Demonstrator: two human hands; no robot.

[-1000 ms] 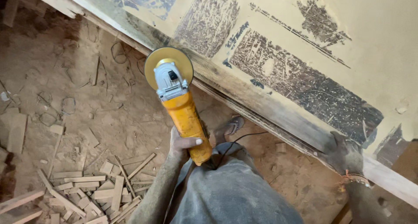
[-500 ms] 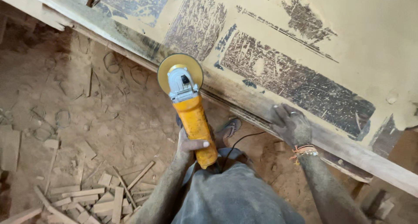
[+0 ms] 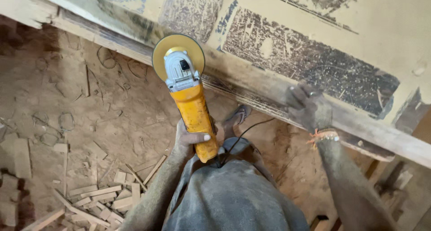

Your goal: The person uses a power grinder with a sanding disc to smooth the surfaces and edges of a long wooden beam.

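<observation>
Fingers (image 3: 193, 138) of our left hand (image 3: 186, 141) wrap the grinder (image 3: 191, 107), its disc (image 3: 178, 56) at the board's (image 3: 269, 85) edge; our right hand (image 3: 307, 106) curls over that edge farther along. One-handed, the disc could snag and kick.

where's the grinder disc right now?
Head view, upper left of centre: the yellow disc sits at the lower edge of the dusty wooden panel, with the left hand gripping the grinder body below it.
</observation>
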